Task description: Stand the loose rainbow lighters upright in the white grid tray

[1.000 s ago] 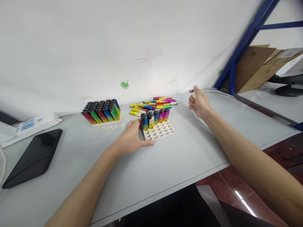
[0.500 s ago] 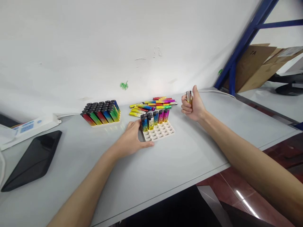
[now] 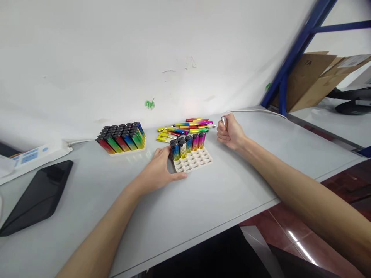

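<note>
My right hand [image 3: 229, 132] is closed in a fist around a lighter [image 3: 224, 121], raised just above the table. Only the lighter's silvery top end shows; the thumb lies by it. My left hand [image 3: 159, 170] grips the white slotted tray [image 3: 197, 160] at its left side, thumb along the front edge and fingers behind the corner. Several lighters stand upright in that tray, among them a blue one [image 3: 175, 150], a silver-yellow one [image 3: 182, 149] and a magenta one [image 3: 202, 140]. Behind it lies a loose pile of shiny coloured lighters [image 3: 185, 129].
A second tray [image 3: 127, 152] at the left is packed with upright lighters [image 3: 121, 138]. Further left are a black phone [image 3: 39, 195] and a white power strip [image 3: 37, 156]. A white wall backs the table; a blue metal frame [image 3: 292, 58] and cardboard boxes [image 3: 313, 81] stand right.
My right hand has moved slightly left and down. Its thumb, raised before, has folded down by the lighter's top. My left hand stays at the tray; the view has shifted slightly.
</note>
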The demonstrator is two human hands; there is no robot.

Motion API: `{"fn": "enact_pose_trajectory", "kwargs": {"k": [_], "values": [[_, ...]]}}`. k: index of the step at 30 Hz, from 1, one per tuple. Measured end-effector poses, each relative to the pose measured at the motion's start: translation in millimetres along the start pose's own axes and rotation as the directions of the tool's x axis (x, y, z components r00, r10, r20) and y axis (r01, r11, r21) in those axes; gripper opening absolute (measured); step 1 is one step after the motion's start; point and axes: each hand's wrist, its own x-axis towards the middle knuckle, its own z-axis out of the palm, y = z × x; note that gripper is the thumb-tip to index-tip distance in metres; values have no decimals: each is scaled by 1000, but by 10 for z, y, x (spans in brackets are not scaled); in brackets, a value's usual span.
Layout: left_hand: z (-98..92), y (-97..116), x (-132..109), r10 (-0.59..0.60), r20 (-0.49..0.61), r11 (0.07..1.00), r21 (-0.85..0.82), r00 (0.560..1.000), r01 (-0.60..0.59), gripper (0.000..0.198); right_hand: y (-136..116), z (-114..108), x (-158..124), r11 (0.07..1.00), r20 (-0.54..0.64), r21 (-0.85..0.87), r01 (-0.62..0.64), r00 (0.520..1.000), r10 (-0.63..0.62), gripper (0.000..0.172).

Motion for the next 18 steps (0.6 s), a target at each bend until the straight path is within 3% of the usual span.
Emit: {"fn": "enact_pose_trajectory", "kwargs": {"k": [18], "values": [[-4,16,-11,-4,-12,1000,-5,1000,4,81,17,26,-1,997,7,-67,37,999,-36,57]]}}
